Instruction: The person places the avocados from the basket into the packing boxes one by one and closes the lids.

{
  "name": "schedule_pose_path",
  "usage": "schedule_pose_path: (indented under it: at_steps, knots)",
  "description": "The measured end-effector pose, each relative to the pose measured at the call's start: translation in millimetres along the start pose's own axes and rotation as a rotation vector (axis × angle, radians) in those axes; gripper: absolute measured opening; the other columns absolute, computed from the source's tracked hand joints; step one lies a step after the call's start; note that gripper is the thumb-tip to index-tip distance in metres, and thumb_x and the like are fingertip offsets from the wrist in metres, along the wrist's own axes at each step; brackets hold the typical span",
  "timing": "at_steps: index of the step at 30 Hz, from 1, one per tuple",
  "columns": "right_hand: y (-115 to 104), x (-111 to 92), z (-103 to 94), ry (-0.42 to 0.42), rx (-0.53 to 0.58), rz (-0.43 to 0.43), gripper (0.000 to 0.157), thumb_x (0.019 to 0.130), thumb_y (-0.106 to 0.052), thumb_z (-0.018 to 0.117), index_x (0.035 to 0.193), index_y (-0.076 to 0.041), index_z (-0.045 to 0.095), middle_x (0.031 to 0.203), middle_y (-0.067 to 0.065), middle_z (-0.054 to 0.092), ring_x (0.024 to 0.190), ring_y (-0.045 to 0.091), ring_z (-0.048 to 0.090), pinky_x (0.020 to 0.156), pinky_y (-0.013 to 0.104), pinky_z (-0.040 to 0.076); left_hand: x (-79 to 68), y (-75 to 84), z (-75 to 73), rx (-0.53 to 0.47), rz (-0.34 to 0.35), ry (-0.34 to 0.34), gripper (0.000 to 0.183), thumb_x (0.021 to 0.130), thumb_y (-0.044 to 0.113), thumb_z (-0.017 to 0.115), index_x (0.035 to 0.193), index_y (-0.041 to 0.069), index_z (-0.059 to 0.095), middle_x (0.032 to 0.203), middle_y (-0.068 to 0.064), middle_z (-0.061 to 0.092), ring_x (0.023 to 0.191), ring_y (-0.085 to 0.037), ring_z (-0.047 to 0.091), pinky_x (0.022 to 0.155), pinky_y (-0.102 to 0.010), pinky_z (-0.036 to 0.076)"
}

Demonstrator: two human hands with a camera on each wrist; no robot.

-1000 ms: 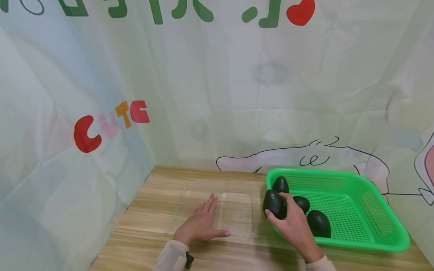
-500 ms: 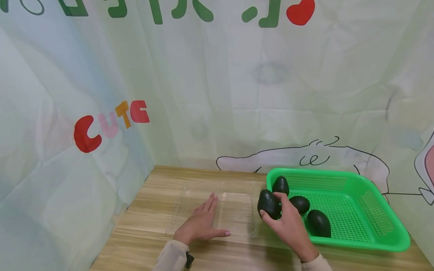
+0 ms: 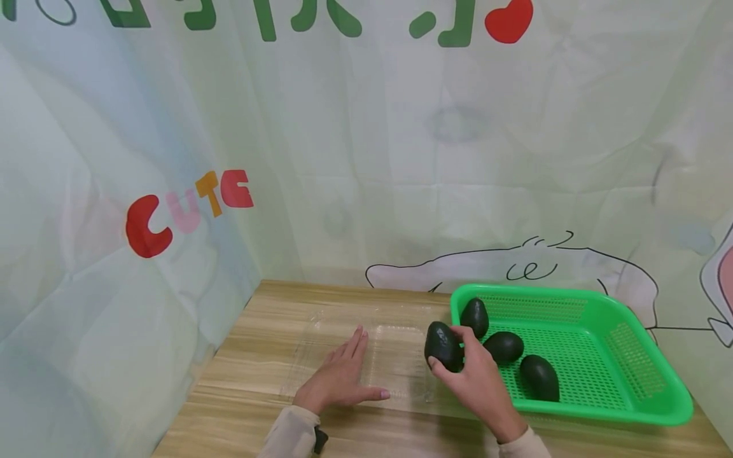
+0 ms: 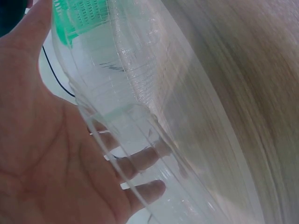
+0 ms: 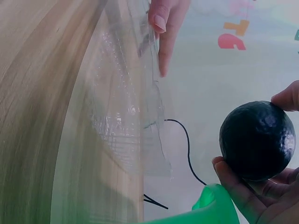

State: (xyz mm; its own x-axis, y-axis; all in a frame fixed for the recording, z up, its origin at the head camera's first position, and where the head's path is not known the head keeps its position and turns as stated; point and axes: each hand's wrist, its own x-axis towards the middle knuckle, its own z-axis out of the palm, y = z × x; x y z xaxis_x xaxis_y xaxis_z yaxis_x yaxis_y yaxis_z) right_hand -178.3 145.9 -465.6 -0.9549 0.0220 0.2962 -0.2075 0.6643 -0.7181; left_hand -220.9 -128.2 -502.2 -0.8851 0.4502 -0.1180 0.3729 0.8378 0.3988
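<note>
My right hand grips a dark avocado between thumb and fingers, held up over the right edge of a clear plastic container. In the right wrist view the same avocado shows round and glossy. With fingers straight, my left hand rests on the container's left side. Its fingers reach past the clear wall in the left wrist view, where the container stands close to the palm. Just right of the right hand, the green basket holds three more avocados, one of them near its front rim.
The container and basket stand side by side on a wood-grain table. A printed curtain hangs behind the table and along its left side. The basket's raised rim lies beside the right forearm.
The right hand has carried the avocado leftward, from the basket's left rim to above the container's right edge. My left hand has stayed in place.
</note>
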Motion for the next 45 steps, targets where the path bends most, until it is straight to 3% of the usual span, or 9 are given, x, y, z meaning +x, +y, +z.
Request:
schedule_pose_path:
  at_steps: [22,45]
  knots:
    - [-5.9,1.7,14.9,-0.077,-0.036,0.025,0.064,0.083,-0.035,0.081,0.135,-0.010,0.054,0.120,0.010,0.066,0.096,0.019,0.064,0.077,0.036,0.055,2.2,-2.0,2.1,-0.001,-0.002,-0.002,0.124,0.079,0.078,0.066,0.162,0.002,0.014,0.170,-0.017,0.006,0.152,-0.040,0.024,0.116,-0.065,0.028]
    - [-5.8,-2.4,37.5,-0.016,-0.271,-0.180,0.066,0.076,-0.033,0.085,0.130,-0.007,0.058,0.115,0.010,0.068,0.092,0.020,0.067,0.073,0.038,0.057,1.8,-2.0,1.1,-0.005,-0.002,0.004,0.124,0.080,0.078,0.065,0.162,0.002,0.013,0.170,-0.017,0.006,0.153,-0.039,0.023,0.117,-0.062,0.027]
